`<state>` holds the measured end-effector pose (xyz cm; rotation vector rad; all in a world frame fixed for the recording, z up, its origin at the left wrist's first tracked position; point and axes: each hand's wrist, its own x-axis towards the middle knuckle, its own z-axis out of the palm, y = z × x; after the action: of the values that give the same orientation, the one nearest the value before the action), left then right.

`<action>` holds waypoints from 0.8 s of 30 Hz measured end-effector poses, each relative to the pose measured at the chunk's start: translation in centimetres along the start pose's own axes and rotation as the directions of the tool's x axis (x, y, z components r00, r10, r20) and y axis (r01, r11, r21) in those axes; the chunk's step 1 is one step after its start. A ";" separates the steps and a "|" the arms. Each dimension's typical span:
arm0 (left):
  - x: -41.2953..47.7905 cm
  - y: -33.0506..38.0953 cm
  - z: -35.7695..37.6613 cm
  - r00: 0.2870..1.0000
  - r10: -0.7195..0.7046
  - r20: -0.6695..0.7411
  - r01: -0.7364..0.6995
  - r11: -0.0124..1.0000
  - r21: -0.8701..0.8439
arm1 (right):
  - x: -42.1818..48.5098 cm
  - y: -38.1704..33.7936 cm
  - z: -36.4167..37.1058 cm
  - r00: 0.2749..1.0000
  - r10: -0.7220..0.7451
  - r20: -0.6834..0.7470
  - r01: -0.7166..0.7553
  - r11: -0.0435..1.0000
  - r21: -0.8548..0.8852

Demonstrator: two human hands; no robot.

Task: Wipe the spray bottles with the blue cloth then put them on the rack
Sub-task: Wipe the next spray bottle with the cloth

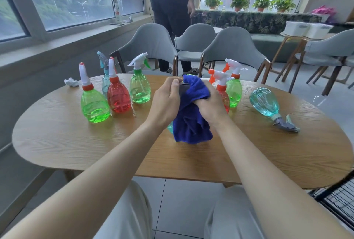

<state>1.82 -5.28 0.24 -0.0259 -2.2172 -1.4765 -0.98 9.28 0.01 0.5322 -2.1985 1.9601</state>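
Note:
My left hand (168, 100) grips the dark spray head of a teal bottle (170, 129) that stands at the table's middle, almost wholly hidden under the blue cloth (191, 121). My right hand (210, 104) clutches the cloth around the bottle's body. Left of my hands stand two green bottles (93, 104) (139, 87), a red bottle (117, 96) and a pale blue bottle (105, 79). Behind my right hand stand a red bottle (223, 89) and a green bottle (234, 89) with orange triggers. A teal bottle (266, 102) lies on its side at the right.
The oval wooden table (76, 143) holds a crumpled white tissue (71, 82) at its far left. A black wire rack (339, 206) shows at the lower right edge. Grey chairs (153, 43) stand behind the table, and a person (168, 8) stands beyond them.

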 end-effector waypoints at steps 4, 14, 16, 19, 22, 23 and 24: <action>0.1 -0.6 0.3 0.998 0.057 0.008 -0.058 0.996 0.062 | -0.4 0.3 -0.4 0.999 0.025 -0.031 -0.022 0.995 0.092; -0.3 -1.1 0.9 0.994 0.077 -0.074 -0.071 0.995 0.076 | -0.5 0.4 0.7 0.973 0.084 -0.215 -0.071 0.995 0.068; -0.3 -1.1 0.9 0.993 0.093 -0.074 -0.085 0.991 0.101 | -0.4 0.4 0.7 0.975 0.128 -0.183 -0.097 0.981 0.169; -0.4 -1.2 1.3 0.989 0.134 -0.067 -0.124 0.982 0.139 | -0.5 0.9 0.3 0.967 0.243 -0.080 -0.177 0.861 0.477; -0.4 -1.5 1.7 0.982 0.176 -0.065 -0.163 0.972 0.170 | -1.0 1.4 -0.2 0.954 0.298 0.007 -0.233 0.731 0.641; -0.5 -1.6 1.6 0.981 0.184 -0.064 -0.170 0.969 0.177 | -1.2 1.5 -0.3 0.958 0.288 0.013 -0.227 0.727 0.648; -0.5 -1.6 1.6 0.980 0.191 -0.062 -0.177 0.967 0.185 | -1.2 1.4 -0.4 0.962 0.273 0.004 -0.211 0.735 0.644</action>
<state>1.27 -4.46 -1.86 -0.1096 -2.2088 -1.1566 -0.40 9.96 -1.62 0.2110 -1.5487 2.8240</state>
